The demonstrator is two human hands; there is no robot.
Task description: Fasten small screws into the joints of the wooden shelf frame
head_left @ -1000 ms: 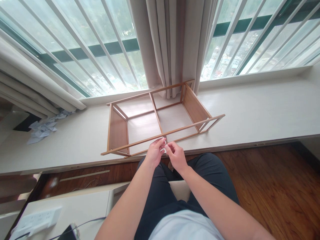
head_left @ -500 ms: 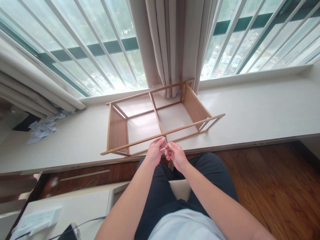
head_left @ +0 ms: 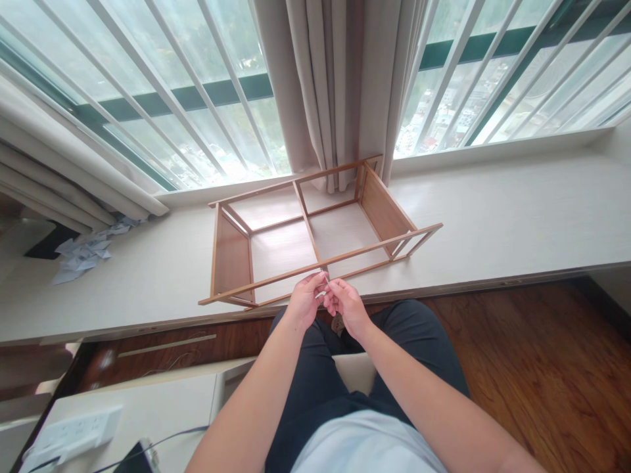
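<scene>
My left hand (head_left: 305, 299) is closed in a pinch at the near long rail of a brown wooden frame (head_left: 261, 284). My right hand (head_left: 346, 305) pinches just beside it, the fingertips of both almost meeting. Between them shows a small thin metal piece (head_left: 325, 276), slanting up toward the rail; its exact kind is too small to tell. The frame lies on its side on the pale ledge, with a solid panel at each end and a crossbar in the middle. My fingers partly hide the rail's underside.
The pale window ledge (head_left: 497, 210) runs across the view, with crumpled papers (head_left: 83, 256) at its left. Curtains (head_left: 325, 85) hang behind the frame. At lower left, a white cabinet top (head_left: 172, 401) bears a power strip (head_left: 73, 433), a dark device and a cable.
The fingers of my right hand have shifted slightly, and more of the thin metal piece shows between my fingertips. The wooden frame stays in place.
</scene>
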